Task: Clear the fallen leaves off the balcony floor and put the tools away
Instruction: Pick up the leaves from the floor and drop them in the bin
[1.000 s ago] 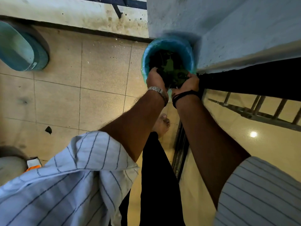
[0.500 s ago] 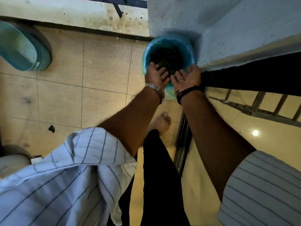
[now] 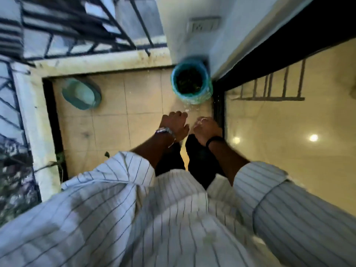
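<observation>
Both hands have lifted away from the bin (image 3: 191, 81): a second ago they were pressing a clump of leaves into it, half a second ago they hung spread over its mouth, and now they sit well back from it as the person straightens up. Left hand (image 3: 174, 125), with a watch at the wrist, has its fingers loosely curled and holds nothing that I can see. Right hand (image 3: 207, 128), with a dark band at the wrist, looks loosely curled and empty too, though blur makes that less sure.

Leaves (image 3: 187, 80) lie as a dark mass inside the bin, which stands in the corner against the wall, probably so it stays out of the way while the floor (image 3: 115, 105) is cleared. One small dark scrap (image 3: 107, 154) still lies on the tiles near the left sleeve, likely a missed leaf. A teal tub (image 3: 81, 94) sits on the floor by the parapet, well apart from the bin. No broom or dustpan shows here, so I judge the tools are yet to be dealt with.
</observation>
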Demonstrator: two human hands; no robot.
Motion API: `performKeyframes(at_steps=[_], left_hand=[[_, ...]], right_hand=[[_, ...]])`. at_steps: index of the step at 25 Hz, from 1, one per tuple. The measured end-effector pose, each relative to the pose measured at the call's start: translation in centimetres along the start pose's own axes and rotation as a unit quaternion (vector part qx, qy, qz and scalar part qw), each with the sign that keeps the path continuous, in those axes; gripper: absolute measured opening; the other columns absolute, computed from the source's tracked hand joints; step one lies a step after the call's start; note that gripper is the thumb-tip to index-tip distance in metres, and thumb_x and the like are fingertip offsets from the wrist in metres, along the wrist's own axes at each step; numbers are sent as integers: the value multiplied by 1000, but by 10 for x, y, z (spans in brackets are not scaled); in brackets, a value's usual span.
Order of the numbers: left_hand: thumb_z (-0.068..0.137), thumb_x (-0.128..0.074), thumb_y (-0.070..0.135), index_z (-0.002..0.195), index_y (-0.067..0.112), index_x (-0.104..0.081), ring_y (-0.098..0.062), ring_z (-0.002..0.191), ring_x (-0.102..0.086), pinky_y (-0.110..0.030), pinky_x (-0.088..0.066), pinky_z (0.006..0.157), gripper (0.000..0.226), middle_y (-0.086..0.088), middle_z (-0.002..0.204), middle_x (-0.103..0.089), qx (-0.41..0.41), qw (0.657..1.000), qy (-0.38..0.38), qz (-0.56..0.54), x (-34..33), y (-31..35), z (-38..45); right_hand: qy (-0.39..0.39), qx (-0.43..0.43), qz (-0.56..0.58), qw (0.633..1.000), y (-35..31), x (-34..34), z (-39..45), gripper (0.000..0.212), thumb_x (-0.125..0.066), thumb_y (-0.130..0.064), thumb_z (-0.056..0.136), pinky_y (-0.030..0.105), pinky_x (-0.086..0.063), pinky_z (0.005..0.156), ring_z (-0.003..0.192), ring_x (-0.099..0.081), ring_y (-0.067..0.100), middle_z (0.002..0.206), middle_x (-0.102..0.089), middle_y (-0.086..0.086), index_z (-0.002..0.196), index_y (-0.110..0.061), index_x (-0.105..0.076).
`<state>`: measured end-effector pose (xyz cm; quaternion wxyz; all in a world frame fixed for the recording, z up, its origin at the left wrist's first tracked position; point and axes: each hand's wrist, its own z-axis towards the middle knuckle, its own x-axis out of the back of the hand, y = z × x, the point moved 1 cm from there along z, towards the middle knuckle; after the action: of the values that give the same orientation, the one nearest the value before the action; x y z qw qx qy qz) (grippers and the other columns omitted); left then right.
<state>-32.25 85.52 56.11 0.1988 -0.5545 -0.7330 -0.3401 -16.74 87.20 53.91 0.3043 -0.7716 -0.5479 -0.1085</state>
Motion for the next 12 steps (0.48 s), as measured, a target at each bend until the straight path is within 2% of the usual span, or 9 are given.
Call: performKeyframes(at_steps=[2,4,5,7,9,12], left_hand=[[88,-42,44,138,8,-53,-37,121,-56,-47,-45,96,62,-17,134,-58,-46,997,67,17,21,15,-22],[83,-42,45,137,3,-55,-40,124,-56,-47,-47,101,70,-22,136,-57,-72,993,87,-29,39,20,-21],[86,-44,45,142,3,-50,-38,131,-51,-43,-43,107,70,-21,144,-51,-59,993,54,-84,51,21,-21],[100,-52,34,147,4,-42,-30,141,-41,-29,-30,111,57,-15,154,-42,-73,992,-39,-98,80,32,-19],[102,-55,22,144,3,-45,-28,138,-44,-25,-30,108,47,-15,153,-44,-127,989,-81,-2,107,36,-5],[100,-55,15,132,0,-57,-35,129,-53,-33,-36,106,36,-21,139,-56,-227,956,-97,161,131,38,34]], right_hand=[[78,19,-47,996,-2,23,-35,54,-48,-44,87,47,-41,106,133,-45,32,145,-48,8,133,-19,-57],[144,13,-73,987,-2,43,-64,54,-50,-43,89,49,-34,110,142,-33,30,153,-40,6,134,-15,-56],[164,-5,-78,983,0,48,-74,58,-46,-46,89,49,-30,111,146,-27,28,155,-37,5,136,-15,-54],[202,-64,-61,975,9,66,-97,60,-41,-48,92,49,-25,112,150,-19,27,157,-33,3,144,-19,-47],[234,-132,-14,963,20,87,-110,56,-43,-43,98,50,-23,114,151,-15,27,158,-31,2,149,-22,-39],[280,-193,93,936,16,77,-141,56,-45,-43,98,51,-20,115,150,-15,27,158,-31,2,150,-25,-38]])
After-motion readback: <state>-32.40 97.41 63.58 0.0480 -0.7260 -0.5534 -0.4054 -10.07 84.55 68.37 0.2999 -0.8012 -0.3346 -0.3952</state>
